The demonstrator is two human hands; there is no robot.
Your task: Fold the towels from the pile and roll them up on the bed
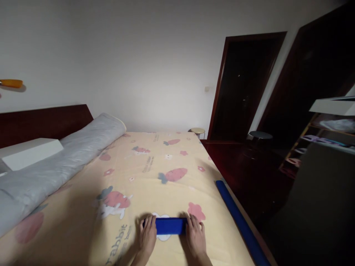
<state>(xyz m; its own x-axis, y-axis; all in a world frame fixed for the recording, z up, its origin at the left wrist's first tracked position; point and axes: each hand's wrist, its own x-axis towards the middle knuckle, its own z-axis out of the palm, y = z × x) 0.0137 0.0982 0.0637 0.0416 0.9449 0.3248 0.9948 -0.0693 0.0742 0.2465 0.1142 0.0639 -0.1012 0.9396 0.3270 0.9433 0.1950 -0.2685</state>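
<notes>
A flat blue rectangular piece (171, 226) lies on the bed's printed sheet (155, 192), near the front. I cannot make out its exact kind. Gripping its left end is my left hand (149, 233), fingers bent over the edge. My right hand (195, 236) holds the right end in the same way, so both hands are closed on it. The ends of the piece are hidden beneath the fingers. A long blue strip (240, 218) runs along the bed's right edge, apart from my right hand.
A long grey bolster-like roll (69, 159) lies at the left by the dark headboard (44, 120), with a white box (33, 152) on it. Beyond the bed's right edge are a round stool (260, 135), a shelf rack (332, 107) and a dark door (246, 88).
</notes>
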